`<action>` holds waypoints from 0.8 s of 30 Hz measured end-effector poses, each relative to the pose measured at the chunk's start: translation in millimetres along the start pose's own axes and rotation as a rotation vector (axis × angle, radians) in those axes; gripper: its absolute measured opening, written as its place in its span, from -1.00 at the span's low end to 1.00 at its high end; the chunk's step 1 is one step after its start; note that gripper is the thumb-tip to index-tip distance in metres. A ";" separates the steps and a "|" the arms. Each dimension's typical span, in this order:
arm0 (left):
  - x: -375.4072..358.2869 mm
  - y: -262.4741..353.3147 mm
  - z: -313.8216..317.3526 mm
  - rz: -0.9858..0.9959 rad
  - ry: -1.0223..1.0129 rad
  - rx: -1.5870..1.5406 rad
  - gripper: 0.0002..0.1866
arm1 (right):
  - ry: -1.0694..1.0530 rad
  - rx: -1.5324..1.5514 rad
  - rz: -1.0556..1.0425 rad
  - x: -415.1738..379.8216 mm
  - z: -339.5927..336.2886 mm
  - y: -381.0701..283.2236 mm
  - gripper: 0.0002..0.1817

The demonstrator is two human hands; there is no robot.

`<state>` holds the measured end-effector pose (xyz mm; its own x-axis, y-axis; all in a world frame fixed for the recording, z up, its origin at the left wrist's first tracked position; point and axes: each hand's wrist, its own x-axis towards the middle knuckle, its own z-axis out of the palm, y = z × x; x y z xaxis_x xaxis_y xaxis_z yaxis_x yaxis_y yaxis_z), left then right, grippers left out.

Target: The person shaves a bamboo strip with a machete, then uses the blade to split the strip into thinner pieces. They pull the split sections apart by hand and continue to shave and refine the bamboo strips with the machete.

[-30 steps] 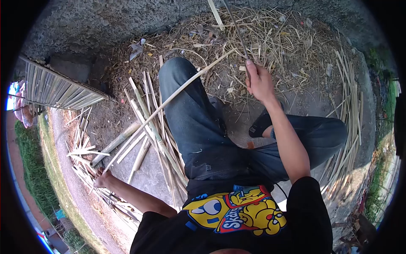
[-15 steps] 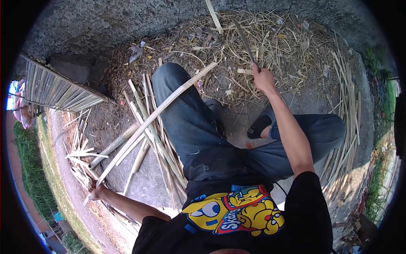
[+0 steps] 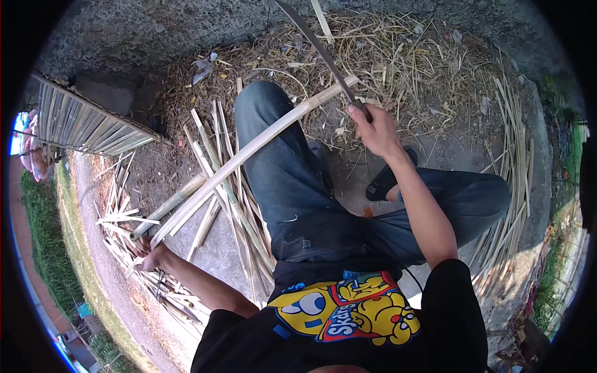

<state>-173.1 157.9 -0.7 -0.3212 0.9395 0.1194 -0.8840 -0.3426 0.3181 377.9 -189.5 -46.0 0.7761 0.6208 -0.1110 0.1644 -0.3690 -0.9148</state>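
Observation:
My left hand (image 3: 150, 255) is closed around the near end of a long, pale bamboo strip (image 3: 255, 144). The strip slants up and right across my raised knee, and its far end reaches the space in front of me. In my right hand (image 3: 378, 129) is the handle of a machete (image 3: 317, 46), its long dark blade pointing up and to the left. Near the far tip of the strip, the blade overlaps it in this view. My right fingers are wrapped round the handle, close beside that tip.
Split bamboo pieces (image 3: 233, 199) lie on the ground left of my leg. A bundle of thin strips (image 3: 513, 161) runs along the right side. Shavings (image 3: 398, 81) cover the ground before a rough wall (image 3: 205, 25). At the left stands a bamboo slat panel (image 3: 87, 124).
The bamboo strip has shifted up and to the right with my left hand. My right hand has moved down and left, bringing the machete blade over to the strip's far end.

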 end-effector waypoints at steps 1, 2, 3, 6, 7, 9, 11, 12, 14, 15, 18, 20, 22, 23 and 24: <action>-0.6 -13.2 -6.3 -0.006 -0.029 0.053 -0.29 | -0.061 -0.123 -0.061 -3.5 6.3 -3.5 -0.47; -2.4 -24.2 -12.2 -0.034 0.104 0.065 -0.31 | -0.064 -0.123 -0.067 -8.0 13.7 -4.3 -0.47; -10.1 -40.2 -7.3 0.005 0.219 0.106 -0.32 | -0.077 -0.170 -0.186 -12.8 22.2 -2.5 -0.53; -25.3 -59.5 -1.3 0.056 0.372 0.204 -0.34 | -0.126 -0.235 -0.306 -19.6 32.9 -0.9 -0.70; -35.4 -64.9 3.2 0.067 0.413 0.270 -0.35 | -0.262 0.106 -0.138 -20.4 31.2 -3.4 -0.74; -49.6 -86.0 11.5 0.100 0.608 0.438 -0.38 | -0.348 0.524 -0.012 -16.2 31.3 -1.7 -0.79; -14.9 -67.2 -66.6 0.027 0.462 0.515 -0.42 | -0.308 0.478 0.028 -10.8 22.3 0.4 -0.77; -19.7 -73.7 -59.9 0.036 0.530 0.585 -0.41 | -0.255 0.442 0.067 -9.3 17.3 1.8 -0.75; -32.7 -90.1 -34.3 0.034 0.599 0.628 -0.44 | -0.172 0.524 0.083 -8.4 13.1 4.6 -0.73; -36.9 -88.2 -29.6 -0.038 0.468 0.576 -0.44 | -0.135 0.532 0.191 -10.2 6.3 -4.9 -0.72; -77.9 -117.0 54.6 0.024 0.588 0.521 -0.41 | -0.074 0.445 0.252 -9.1 6.1 -2.9 -0.64; -67.7 -123.1 48.3 0.002 0.586 0.570 -0.40 | 0.072 0.199 0.094 -5.2 12.0 9.7 -0.58; -72.1 -139.2 50.8 -0.007 0.585 0.564 -0.37 | 0.133 0.102 0.068 -7.9 24.7 5.0 -0.59; -81.2 -151.2 50.7 -0.036 0.569 0.555 -0.37 | 0.131 0.238 0.143 -14.8 35.8 -2.7 -0.59; -98.5 -163.0 61.6 -0.067 0.552 0.547 -0.36 | 0.130 0.373 0.219 -21.0 41.4 -7.2 -0.60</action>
<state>23.5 121.0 -6.4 -0.5223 0.7746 -0.3567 -0.6603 -0.1026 0.7440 335.2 -171.2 -53.1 0.8421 0.4549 -0.2896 -0.2245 -0.1927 -0.9552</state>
